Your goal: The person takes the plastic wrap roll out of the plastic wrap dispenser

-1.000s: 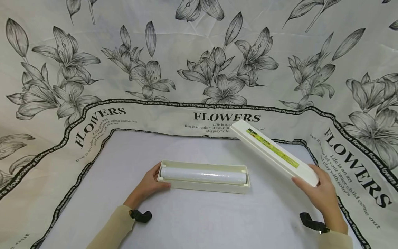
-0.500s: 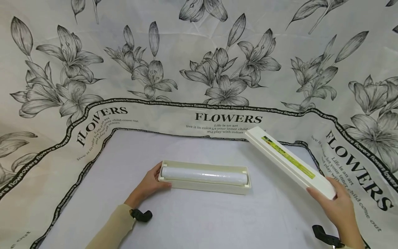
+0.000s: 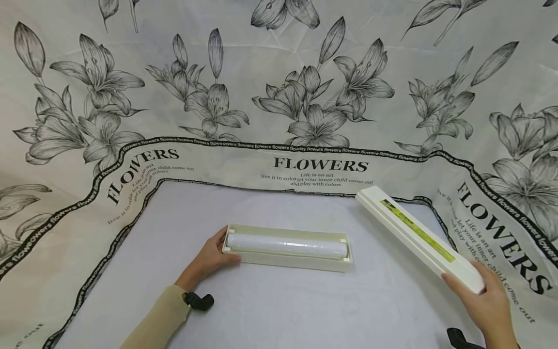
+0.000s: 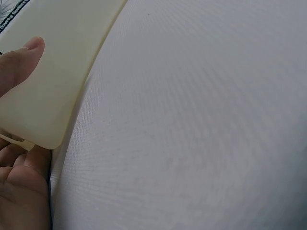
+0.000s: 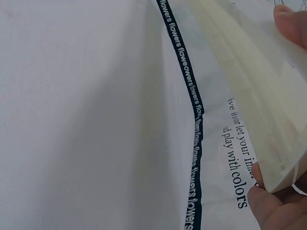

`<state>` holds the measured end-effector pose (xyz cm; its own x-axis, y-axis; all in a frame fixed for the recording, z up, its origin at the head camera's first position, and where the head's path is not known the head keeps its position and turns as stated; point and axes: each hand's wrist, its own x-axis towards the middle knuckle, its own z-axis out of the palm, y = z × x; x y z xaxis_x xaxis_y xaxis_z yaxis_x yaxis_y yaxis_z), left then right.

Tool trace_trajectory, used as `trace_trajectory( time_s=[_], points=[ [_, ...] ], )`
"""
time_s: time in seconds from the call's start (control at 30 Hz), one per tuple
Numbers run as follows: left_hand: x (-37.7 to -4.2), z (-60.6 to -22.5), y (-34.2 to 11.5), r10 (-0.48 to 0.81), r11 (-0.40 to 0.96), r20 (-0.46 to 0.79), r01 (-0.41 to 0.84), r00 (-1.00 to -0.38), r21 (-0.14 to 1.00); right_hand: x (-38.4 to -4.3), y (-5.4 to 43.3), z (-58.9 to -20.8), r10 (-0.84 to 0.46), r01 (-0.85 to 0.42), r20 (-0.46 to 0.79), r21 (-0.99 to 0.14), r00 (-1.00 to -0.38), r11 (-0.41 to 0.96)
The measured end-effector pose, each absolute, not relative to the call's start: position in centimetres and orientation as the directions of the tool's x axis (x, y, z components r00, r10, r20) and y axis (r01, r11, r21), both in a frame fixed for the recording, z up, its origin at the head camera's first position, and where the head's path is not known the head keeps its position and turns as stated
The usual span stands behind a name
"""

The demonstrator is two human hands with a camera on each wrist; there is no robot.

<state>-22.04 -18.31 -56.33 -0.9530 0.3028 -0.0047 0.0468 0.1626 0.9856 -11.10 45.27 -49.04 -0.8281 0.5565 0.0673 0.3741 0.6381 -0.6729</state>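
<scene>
A long cream plastic wrap box lies without its cover on the white table, with a roll of plastic wrap inside. My left hand grips its left end, thumb along the front wall. In the left wrist view the thumb presses the box's side, with curled fingers at its end. My right hand holds the box's long white lid by its near end, slanted above the table at the right. A yellow-green label runs along the lid. The right wrist view shows the lid's hollow underside.
The white tabletop is bordered by a cloth with black "flowers" trim and lily prints, rising behind. A black wrist strap mount sits on the left wrist, another on the right.
My right hand has carried the lid to the right and toward me, away from the box. The left hand and the box have stayed in place.
</scene>
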Motion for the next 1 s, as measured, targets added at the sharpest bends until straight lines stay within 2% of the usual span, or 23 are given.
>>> trace_trajectory(
  time_s=[0.2, 0.43, 0.7, 1.0],
  points=[
    [-22.1, -56.3, -18.4, 0.307, 0.164, 0.018, 0.071, -0.952, 0.984, -10.5, 46.0, -49.4, 0.573, 0.411, 0.015, -0.682, -0.819, 0.605],
    [-22.1, -56.1, -18.2, 0.306, 0.155, 0.014, 0.064, -0.952, 0.986, -9.8, 46.8, -49.6, 0.635, 0.475, -0.011, -0.673, -0.772, 0.567],
    [-22.1, -56.2, -18.2, 0.281, 0.171, -0.027, 0.022, -0.959, 0.985, -9.7, 47.0, -50.1, 0.64, 0.46, 0.022, -0.677, -0.768, 0.575],
    [-22.0, -56.1, -18.2, 0.282, 0.15, -0.008, 0.036, -0.959, 0.988, -9.4, 47.2, -50.7, 0.64, 0.45, 0.05, -0.669, -0.767, 0.592]
  ],
)
